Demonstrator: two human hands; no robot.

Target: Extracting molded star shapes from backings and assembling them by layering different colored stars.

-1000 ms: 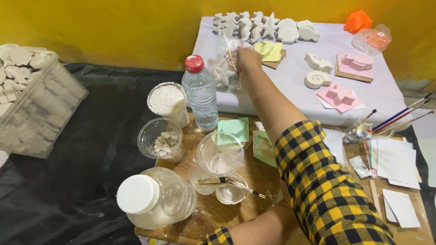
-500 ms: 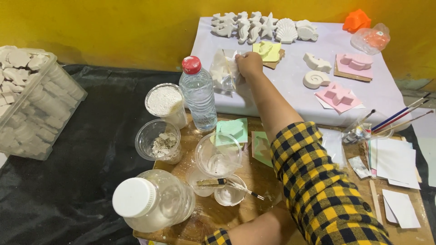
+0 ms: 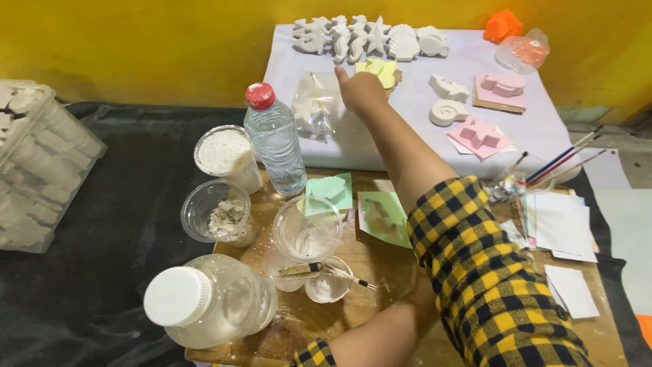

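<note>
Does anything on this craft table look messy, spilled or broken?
Mostly tidy. The wooden board is smeared with white residue around the small cups, and one clear cup holds broken white chunks. The cast shapes sit in a neat row.

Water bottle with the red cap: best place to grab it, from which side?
Wrap the water bottle around its mid body, coming from its right-front, where the board is lower. It stands upright; the powder cup crowds its left. The red cap is too small for a firm hold.
</note>
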